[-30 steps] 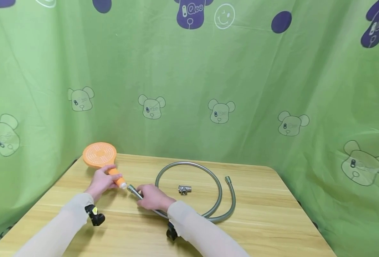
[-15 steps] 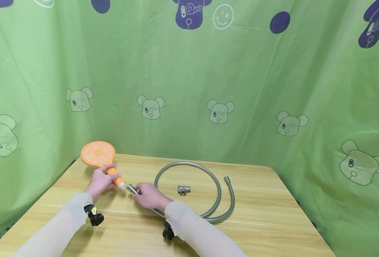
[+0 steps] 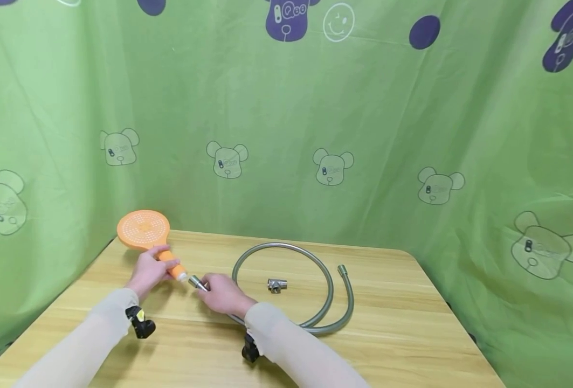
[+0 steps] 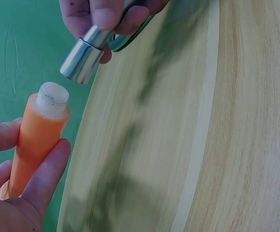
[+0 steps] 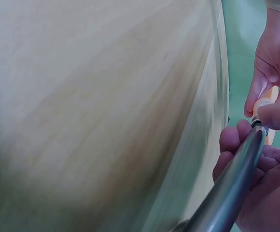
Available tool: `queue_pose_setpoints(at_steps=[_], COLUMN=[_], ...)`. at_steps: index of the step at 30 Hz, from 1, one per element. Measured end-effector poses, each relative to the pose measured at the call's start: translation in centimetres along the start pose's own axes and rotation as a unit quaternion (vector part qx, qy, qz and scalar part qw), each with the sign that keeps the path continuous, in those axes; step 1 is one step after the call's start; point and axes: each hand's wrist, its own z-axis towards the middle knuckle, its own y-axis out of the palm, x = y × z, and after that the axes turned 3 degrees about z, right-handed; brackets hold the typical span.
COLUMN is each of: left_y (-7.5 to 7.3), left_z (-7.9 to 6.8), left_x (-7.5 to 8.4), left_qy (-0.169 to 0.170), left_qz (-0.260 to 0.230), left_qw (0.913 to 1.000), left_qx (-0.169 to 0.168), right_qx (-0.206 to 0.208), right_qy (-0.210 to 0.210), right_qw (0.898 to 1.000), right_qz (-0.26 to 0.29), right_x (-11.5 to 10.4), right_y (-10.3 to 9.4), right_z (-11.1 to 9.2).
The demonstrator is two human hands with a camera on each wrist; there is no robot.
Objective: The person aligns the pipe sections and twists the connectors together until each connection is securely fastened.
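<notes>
My left hand [image 3: 150,272] grips the handle of an orange shower head [image 3: 143,229], its round sprayer plate facing up. The handle's white threaded end [image 4: 53,96] points toward my right hand [image 3: 225,293]. Between thumb and fingers the right hand holds a grey shower hose [image 5: 231,183] just behind its metal end nut [image 4: 82,60]. In the left wrist view a small gap separates nut and thread, and the nut sits slightly above it. The rest of the hose loops over the table, with its other end fitting [image 3: 342,269] lying free at the right.
A small chrome tee valve [image 3: 277,285] lies on the wooden table [image 3: 388,323], inside the hose loop. Green patterned cloth [image 3: 276,97] hangs behind and along both sides of the table. Each wrist wears a black camera [image 3: 143,326].
My right hand has shifted slightly left with the hose end. The shower head has moved a little left and up in view; the tee valve stays where it lay.
</notes>
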Motion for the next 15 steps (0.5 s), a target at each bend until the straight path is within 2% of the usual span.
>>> queue_pose_setpoints(at_steps=[7, 15], left_y=[0.06, 0.48], left_z=[-0.16, -0.09], left_x=[0.2, 0.13], left_qy=[-0.005, -0.002], left_qz=[0.006, -0.007], left_qw=[1.0, 1.0], left_qx=[0.002, 0.005], right_qx=[0.023, 0.037], right_qy=[0.007, 0.01], right_qw=[1.0, 0.999], right_qz=[-0.014, -0.003], right_x=[-0.25, -0.3], right_y=[0.31, 0.44], right_z=[0.24, 0.29])
